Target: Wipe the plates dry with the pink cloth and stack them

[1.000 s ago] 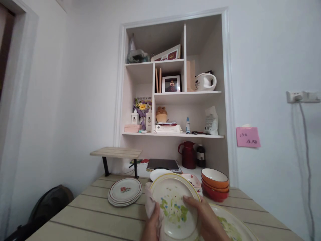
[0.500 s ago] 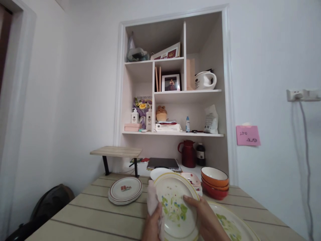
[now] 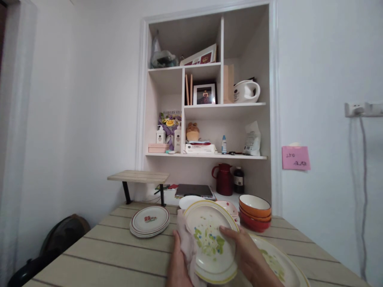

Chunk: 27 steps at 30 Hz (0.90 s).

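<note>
Tilted up in front of me is a cream plate (image 3: 209, 255) with a yellow rim and a green leaf pattern. A second edge shows along its bottom; whether that is another plate I cannot tell. My right hand (image 3: 249, 255) grips its right side, thumb on the face, other fingers hidden behind. A pale pink cloth (image 3: 186, 235) lies folded over the left rim, and my left hand (image 3: 178, 261) holds it there, fingers partly hidden. Partly behind my right forearm, a larger plate (image 3: 291, 267) of like pattern lies on the table.
Several white plates with red rims (image 3: 150, 221) are stacked at left on the slatted table (image 3: 119, 255). Orange and red bowls (image 3: 255, 213) stand stacked at right. Behind the held plate are a white dish (image 3: 188, 200) and a pink dotted dish (image 3: 229, 208). A small raised shelf (image 3: 139, 176) stands back left.
My left hand has shifted slightly left and opened out along the cloth, its thumb no longer over the plate's front. The plate stays in my right hand. The view has tilted down slightly.
</note>
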{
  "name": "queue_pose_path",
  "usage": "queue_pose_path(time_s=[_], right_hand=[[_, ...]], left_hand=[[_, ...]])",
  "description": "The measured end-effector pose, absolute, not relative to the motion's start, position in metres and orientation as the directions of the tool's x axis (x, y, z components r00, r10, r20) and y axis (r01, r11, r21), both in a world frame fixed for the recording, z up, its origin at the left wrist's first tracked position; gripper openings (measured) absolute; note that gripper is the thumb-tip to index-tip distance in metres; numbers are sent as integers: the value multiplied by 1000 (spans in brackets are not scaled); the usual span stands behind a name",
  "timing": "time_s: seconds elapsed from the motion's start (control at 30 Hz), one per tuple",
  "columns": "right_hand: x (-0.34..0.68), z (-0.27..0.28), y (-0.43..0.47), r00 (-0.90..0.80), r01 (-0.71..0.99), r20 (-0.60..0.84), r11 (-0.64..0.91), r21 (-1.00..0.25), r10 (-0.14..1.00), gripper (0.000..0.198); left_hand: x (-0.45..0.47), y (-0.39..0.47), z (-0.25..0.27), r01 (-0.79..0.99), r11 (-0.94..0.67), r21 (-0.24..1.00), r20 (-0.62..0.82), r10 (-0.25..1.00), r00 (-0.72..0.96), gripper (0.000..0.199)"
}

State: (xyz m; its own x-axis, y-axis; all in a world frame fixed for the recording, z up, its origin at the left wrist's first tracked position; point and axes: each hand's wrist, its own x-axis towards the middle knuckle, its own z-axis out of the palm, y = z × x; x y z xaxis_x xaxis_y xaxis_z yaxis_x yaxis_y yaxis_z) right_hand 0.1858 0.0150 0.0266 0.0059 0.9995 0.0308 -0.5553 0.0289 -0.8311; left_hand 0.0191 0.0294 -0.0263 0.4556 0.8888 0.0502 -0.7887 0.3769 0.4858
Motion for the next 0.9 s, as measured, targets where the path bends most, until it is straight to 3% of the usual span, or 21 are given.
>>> queue_pose_path(time_s=[0.23, 0.47, 0.6, 0.9], right_hand=[[183, 29, 11, 7, -525, 67, 61, -849, 998, 66], [168, 29, 3, 69, -508, 164, 176, -843, 984, 73], [158, 24, 4, 123, -532, 201, 235, -813, 972, 77], [144, 6, 11, 270, -595, 144, 283, -752, 952, 90]], left_hand=[[22, 23, -20, -816, 314, 486, 62, 918, 390, 87], [22, 26, -20, -822, 91, 562, 14, 993, 119, 70], [20, 33, -23, -816, 18, 578, 14, 999, 32, 77], [26, 33, -28, -867, 131, 481, -33, 991, 131, 85]])
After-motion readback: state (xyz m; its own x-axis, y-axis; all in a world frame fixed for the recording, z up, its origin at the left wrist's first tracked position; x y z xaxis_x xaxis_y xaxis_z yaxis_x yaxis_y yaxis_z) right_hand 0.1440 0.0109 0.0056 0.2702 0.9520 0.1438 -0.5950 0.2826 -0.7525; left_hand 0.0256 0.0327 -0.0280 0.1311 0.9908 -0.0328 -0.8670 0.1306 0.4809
